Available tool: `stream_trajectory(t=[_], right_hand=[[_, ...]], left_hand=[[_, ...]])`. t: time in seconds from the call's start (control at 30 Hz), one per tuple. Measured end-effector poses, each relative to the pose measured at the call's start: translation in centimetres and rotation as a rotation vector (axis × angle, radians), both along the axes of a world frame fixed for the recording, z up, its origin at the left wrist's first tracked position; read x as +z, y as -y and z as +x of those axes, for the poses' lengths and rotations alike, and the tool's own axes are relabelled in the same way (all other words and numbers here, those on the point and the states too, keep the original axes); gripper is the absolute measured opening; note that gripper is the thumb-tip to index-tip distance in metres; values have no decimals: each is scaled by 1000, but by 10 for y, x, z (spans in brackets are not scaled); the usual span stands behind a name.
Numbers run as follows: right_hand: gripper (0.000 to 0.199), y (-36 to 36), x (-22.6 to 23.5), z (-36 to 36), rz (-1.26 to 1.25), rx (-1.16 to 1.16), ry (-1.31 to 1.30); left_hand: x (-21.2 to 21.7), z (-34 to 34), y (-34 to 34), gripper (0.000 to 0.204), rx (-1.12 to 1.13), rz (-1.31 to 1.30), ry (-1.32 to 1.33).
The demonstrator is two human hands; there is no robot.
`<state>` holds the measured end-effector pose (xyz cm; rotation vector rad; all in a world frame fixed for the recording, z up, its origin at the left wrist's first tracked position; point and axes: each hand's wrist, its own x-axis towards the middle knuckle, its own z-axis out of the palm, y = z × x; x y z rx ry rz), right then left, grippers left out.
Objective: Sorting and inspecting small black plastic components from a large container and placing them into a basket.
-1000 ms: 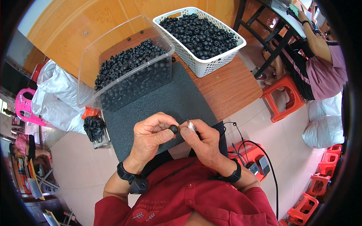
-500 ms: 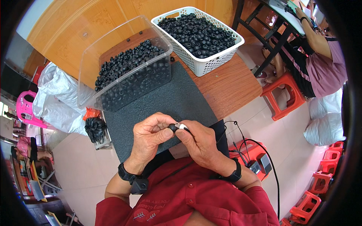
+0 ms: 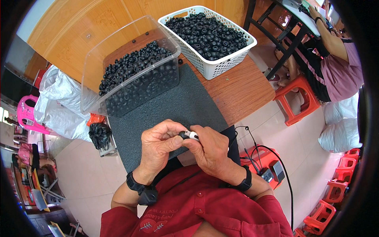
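Thumb and fingers of my left hand [image 3: 158, 140] pinch a small round black piece [image 3: 182, 135], much like the pieces in the two containers. My right hand [image 3: 212, 149] is closed on a small white-and-black hand tool [image 3: 193, 135] with a short metal tip. That tip meets the black piece, or nearly so; the fingers partly hide the contact. Both hands are together above the near edge of a dark textured mat [image 3: 169, 102]. Past the mat, at the left, stands a clear plastic bin [image 3: 84, 85] of black pieces. A white perforated basket [image 3: 211, 69] heaped with them is at the right.
A brown wooden table [image 3: 246, 93] carries the mat and containers. Several loose pieces lie near the bin. To the right, a red stool [image 3: 262, 156] holds cables and small devices. White sacks [image 3: 59, 102] stand at the left. Another person [image 3: 339, 75] sits at the far right.
My right hand has shifted its hold slightly, and more of the white tool shows now. The left hand keeps its pinch on the black piece, moved only a little.
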<state>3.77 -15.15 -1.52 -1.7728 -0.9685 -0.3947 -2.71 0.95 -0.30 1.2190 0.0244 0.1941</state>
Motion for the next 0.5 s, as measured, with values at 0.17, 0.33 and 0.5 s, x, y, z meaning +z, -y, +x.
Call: stream_trajectory(t=[0.17,0.33,0.5], right_hand=[[32,0,-5,3,-25,-37,73],[30,3,-8,3,-91,5,85],[25,1,-8,0,38,56,-14]], left_hand=[[2,-1,10,28,58,-99,-76],[-6,-4,13,34,73,-197,-147],[-8,-3,15,25,73,-198,-143]])
